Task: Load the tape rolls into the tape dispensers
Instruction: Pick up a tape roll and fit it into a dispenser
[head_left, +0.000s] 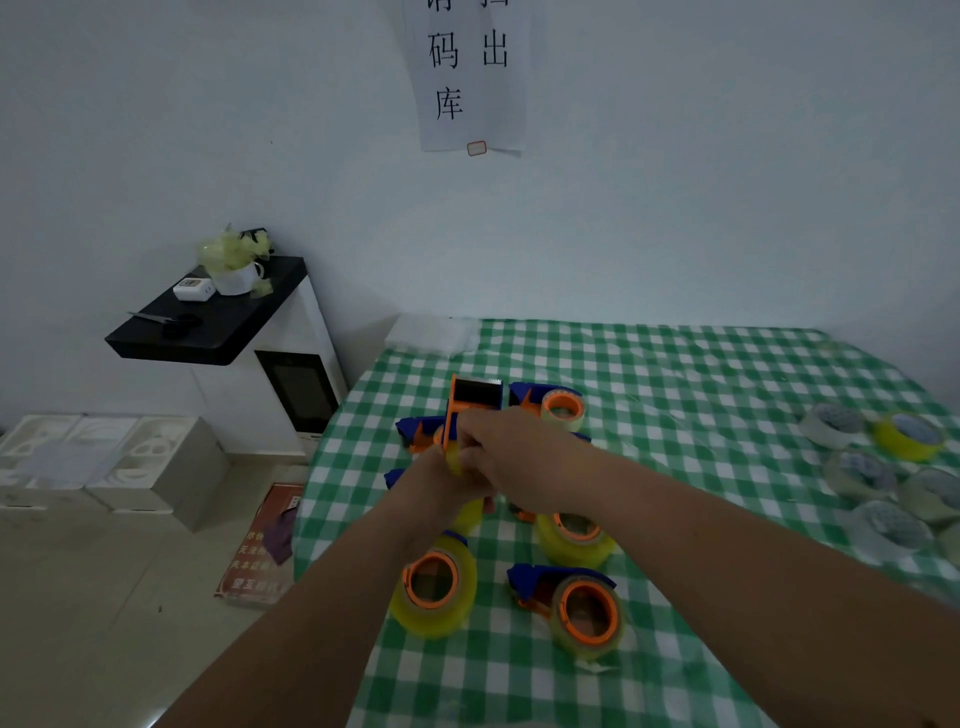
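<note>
Person's mid-load on the orange dispenser (470, 402), held up over the checked table (675, 374); left hand (441, 480) and right hand (511, 457) are bunched together around its lower part and a yellow roll (453, 457), though exactly which fingers pinch what can't be told; progress looks decent, several loaded dispensers already sit nearby, like one at the front (576, 605) and one at the back (553, 408); a pile of loose rolls (883, 467) waits well off to the right, so plenty left.
</note>
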